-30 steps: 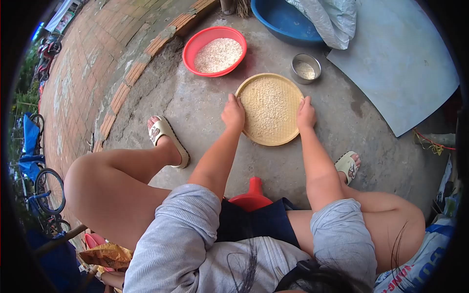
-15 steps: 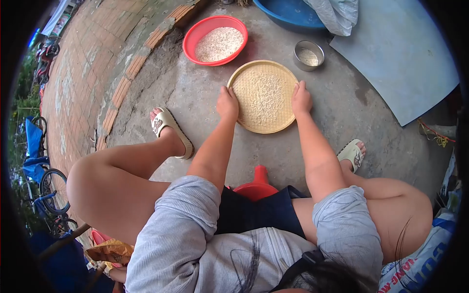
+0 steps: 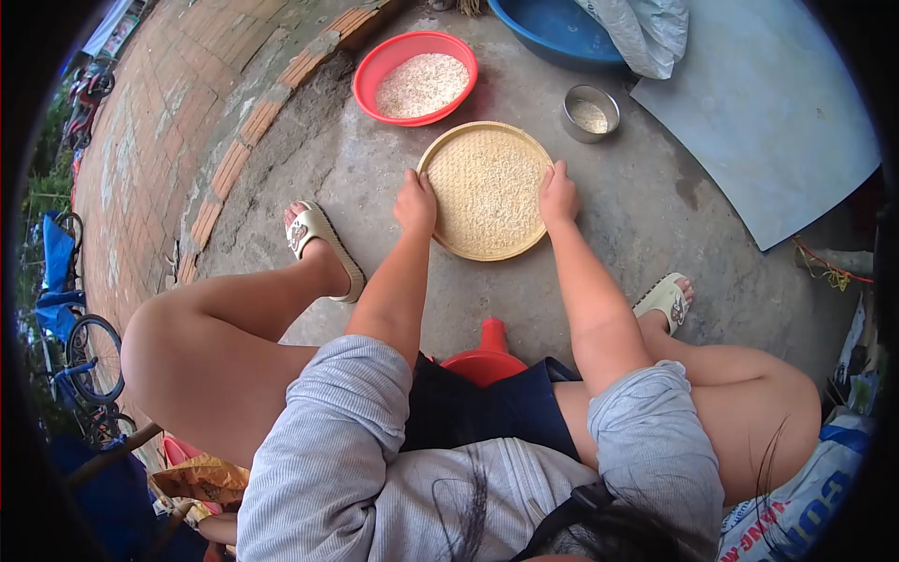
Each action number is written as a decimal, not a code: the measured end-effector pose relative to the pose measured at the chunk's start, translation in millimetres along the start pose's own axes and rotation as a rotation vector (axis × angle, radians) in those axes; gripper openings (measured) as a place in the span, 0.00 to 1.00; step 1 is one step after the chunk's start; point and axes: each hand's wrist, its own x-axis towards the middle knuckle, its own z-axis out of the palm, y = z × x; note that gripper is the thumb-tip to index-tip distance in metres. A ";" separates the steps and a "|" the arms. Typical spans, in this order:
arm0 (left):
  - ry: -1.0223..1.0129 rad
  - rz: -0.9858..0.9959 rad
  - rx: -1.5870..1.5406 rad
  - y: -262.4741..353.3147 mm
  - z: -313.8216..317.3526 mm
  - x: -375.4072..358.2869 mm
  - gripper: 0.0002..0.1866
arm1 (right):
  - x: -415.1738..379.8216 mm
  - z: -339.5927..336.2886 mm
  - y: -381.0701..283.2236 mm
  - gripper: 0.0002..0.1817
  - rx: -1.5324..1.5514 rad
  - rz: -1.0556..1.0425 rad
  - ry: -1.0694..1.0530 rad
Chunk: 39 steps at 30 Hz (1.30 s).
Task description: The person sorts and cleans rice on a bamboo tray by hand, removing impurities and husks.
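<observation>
Between my two hands is a round woven winnowing tray held above the concrete floor. Pale grains are spread over it, mostly toward its middle and right side. My left hand is closed round the left rim, and my right hand grips the right rim. Beyond the tray, to the left, stands a red basin with pale grain or flakes in it. A small metal bowl with some grain inside sits beyond the tray on the right.
A blue basin with a white sack over its edge stands at the back. On the right lies a grey sheet. A red plastic stool is under me. A brick edging runs along the left.
The tray and both my hands have shifted a little to the left. The grains have spread wider, toward the tray's right side.
</observation>
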 end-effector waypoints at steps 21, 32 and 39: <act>-0.044 -0.002 -0.056 11.4 21.3 -18.9 0.14 | -3.9 -3.9 30.7 0.13 -0.081 0.060 -0.014; 0.273 0.083 0.112 50.5 37.2 -20.0 0.16 | 12.2 5.7 32.8 0.13 0.114 0.258 -0.040; -0.190 0.591 -0.243 116.6 69.7 -34.8 0.15 | 8.4 5.1 35.1 0.11 0.268 0.368 -0.008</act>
